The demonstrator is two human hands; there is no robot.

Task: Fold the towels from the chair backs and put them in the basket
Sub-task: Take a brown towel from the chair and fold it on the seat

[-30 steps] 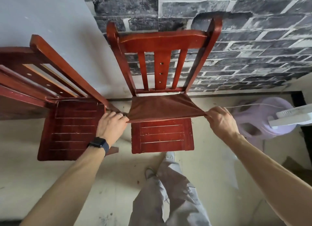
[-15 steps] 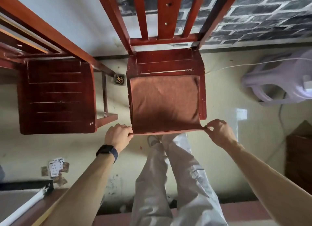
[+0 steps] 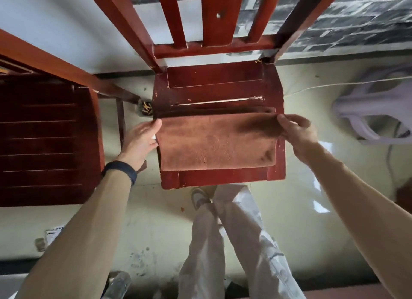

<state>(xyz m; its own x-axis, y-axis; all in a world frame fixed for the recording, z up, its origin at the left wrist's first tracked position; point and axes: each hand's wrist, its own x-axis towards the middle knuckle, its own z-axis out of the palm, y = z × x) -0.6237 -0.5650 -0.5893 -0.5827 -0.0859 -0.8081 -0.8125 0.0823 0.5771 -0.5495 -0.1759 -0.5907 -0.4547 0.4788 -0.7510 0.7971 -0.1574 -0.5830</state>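
Note:
A rust-brown towel (image 3: 214, 142) lies folded in half on the seat of the middle red wooden chair (image 3: 218, 84), its fold along the near edge. My left hand (image 3: 140, 140) holds the towel's far left corner at the seat's left side. My right hand (image 3: 298, 133) pinches the far right corner, slightly lifted above the seat. The chair's back slats rise just beyond the towel. No basket is in view.
A second red chair (image 3: 44, 138) stands close on the left. A pale purple plastic stool (image 3: 374, 111) and a white cord lie on the floor at the right. My legs and shoes (image 3: 223, 231) are right in front of the middle chair. A small container (image 3: 145, 108) sits between the chairs.
The towel went from stretched in the air to laid flat on the seat, then both hands carried its near edge forward over itself, folding it in half.

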